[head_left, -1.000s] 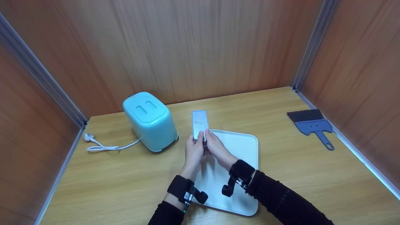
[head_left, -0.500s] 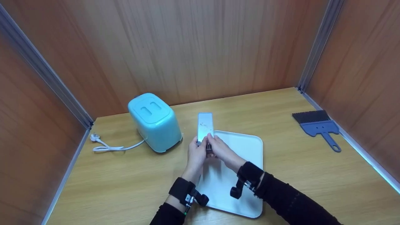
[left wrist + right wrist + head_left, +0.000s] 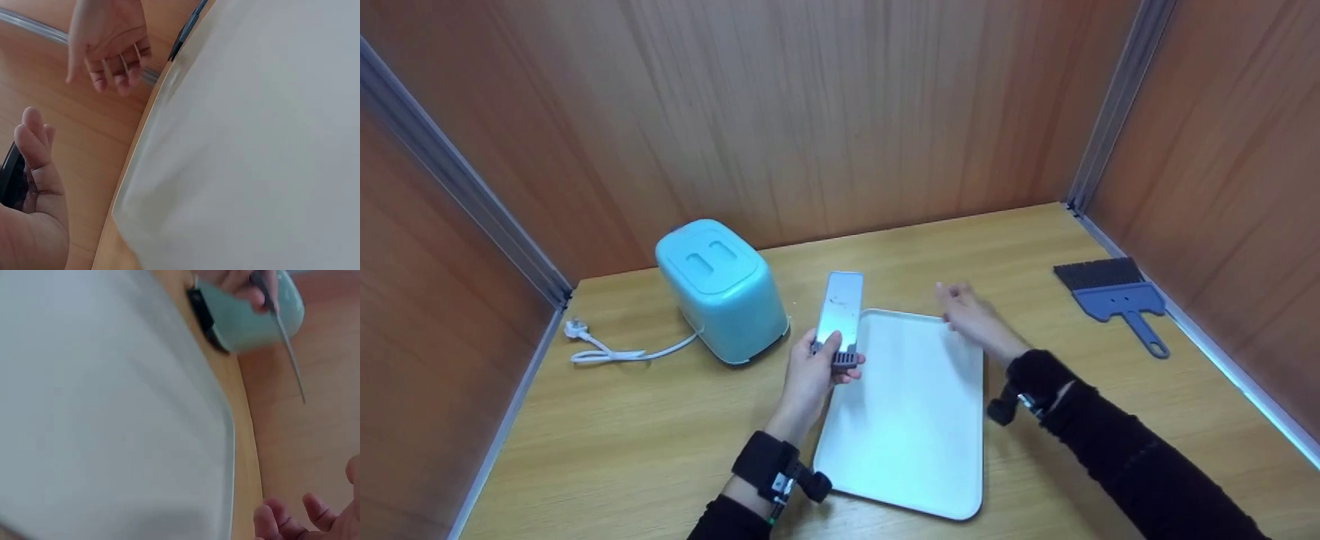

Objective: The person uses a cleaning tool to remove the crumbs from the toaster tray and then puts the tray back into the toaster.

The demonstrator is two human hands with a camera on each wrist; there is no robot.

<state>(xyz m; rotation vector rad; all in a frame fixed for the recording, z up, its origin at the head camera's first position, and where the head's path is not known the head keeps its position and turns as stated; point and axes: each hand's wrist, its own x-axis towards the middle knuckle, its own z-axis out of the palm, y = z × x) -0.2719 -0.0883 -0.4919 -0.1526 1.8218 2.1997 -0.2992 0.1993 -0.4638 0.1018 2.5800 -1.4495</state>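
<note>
In the head view my left hand (image 3: 806,379) grips the dark slotted end of a flat, silvery crumb tray (image 3: 840,304), thumb on top. Small dark specks lie on its metal face. Seen edge-on in the right wrist view, the crumb tray (image 3: 291,354) is a thin plate held up in the air. Its dark end (image 3: 11,177) shows at the left hand in the left wrist view. My right hand (image 3: 971,319) holds nothing, fingers loosely bent, over the far right corner of a white serving tray (image 3: 911,427). That serving tray lies flat below both hands.
A light blue toaster (image 3: 724,296) with its lid on stands at the back left, its white cord and plug (image 3: 607,352) beside it. Far right lies a blue-grey hand brush (image 3: 1117,300), close to the side wall. Wooden panels (image 3: 840,112) enclose the table.
My right hand has let go of the crumb tray and moved away to the right. The left hand still holds the crumb tray, now tilted slightly and a little further left.
</note>
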